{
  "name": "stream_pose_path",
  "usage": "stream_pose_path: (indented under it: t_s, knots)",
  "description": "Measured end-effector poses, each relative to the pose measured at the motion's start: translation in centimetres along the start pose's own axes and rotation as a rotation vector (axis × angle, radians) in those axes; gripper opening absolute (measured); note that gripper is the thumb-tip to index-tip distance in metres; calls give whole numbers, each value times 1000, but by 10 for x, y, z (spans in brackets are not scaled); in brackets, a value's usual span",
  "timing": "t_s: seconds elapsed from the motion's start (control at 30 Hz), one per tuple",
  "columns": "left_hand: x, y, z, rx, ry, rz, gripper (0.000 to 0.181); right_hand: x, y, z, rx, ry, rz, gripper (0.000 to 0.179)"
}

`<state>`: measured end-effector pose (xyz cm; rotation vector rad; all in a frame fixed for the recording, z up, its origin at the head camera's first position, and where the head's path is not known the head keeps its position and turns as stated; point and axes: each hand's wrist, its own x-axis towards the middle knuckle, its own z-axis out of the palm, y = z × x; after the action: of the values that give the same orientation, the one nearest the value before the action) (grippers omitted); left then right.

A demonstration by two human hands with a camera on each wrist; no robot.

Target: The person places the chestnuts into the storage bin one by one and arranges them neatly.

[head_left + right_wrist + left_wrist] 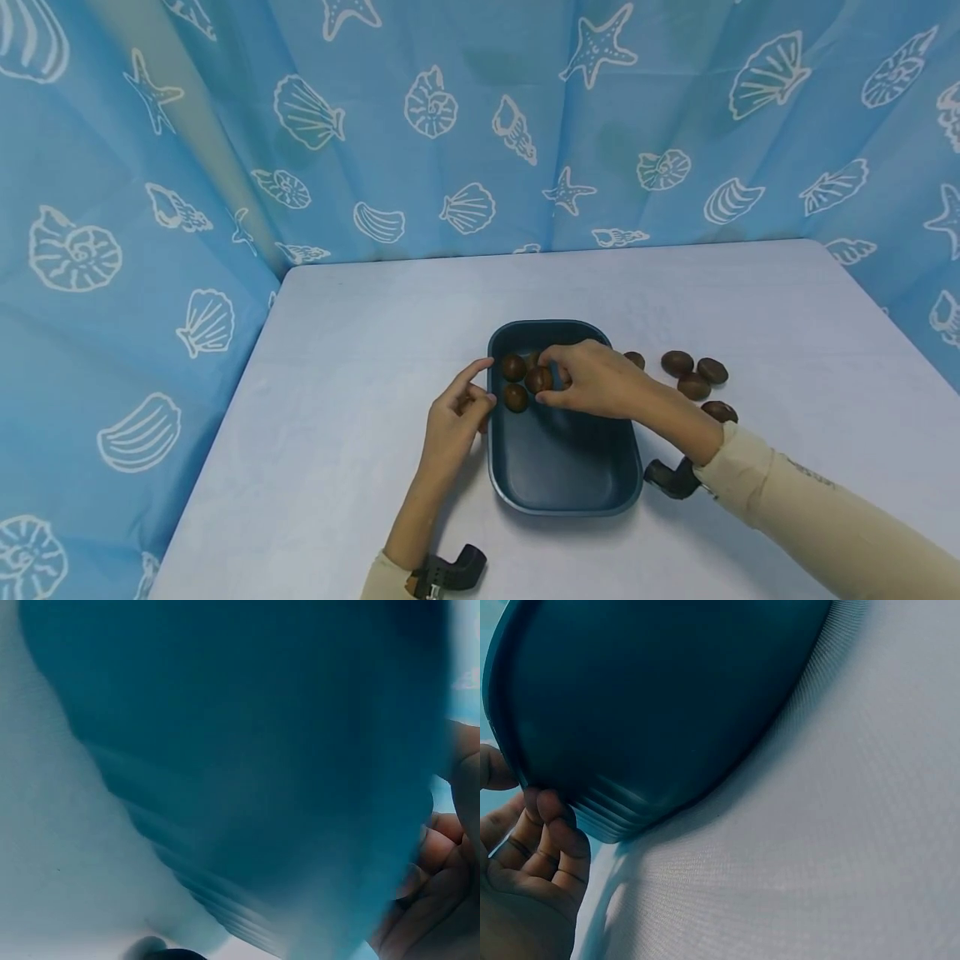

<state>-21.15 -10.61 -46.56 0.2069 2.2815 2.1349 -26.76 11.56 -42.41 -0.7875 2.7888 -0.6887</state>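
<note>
A dark blue-grey rectangular tray (566, 510) with rounded corners sits on the table. Inside its far left part lies a small cluster of round, glossy brown, chestnut-like pieces (515, 398). My right hand (600, 379) reaches over the tray's right rim, thumb and index finger around one brown piece (538, 380) beside the others. At the left rim, my left hand (453, 421) holds the edge with its fingertips; in the left wrist view its curled fingers (570, 844) lie against the tray's outer wall. The tray hides most of the right hand in the right wrist view.
More brown pieces (693, 386) lie loose on the white tabletop (360, 375) right of the tray, one partly behind the right forearm. Black wrist cameras (465, 568) jut from both wrists. A blue shell-patterned curtain (465, 125) hangs behind and left of the table.
</note>
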Motion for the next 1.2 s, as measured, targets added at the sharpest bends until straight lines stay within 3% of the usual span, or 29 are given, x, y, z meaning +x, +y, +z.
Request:
stream_pose_path:
  t_s: [0.47,0.67,0.9,1.03,1.2]
  knots:
    - [2,1,2,7,10,0,46,0,9,18,-3,-27,41,48]
    - [3,2,1,9,7,14,46,-1,10,21,-67,-21,65,47]
    - [1,0,0,13,9,10,46,0,10,27,-162,-35,53,32]
    - [1,-1,1,11,10,12,46,-2,10,25,-136,-6,32,38]
    - [0,-1,0,21,13,12,45,-8,9,16,-35,90,19,44]
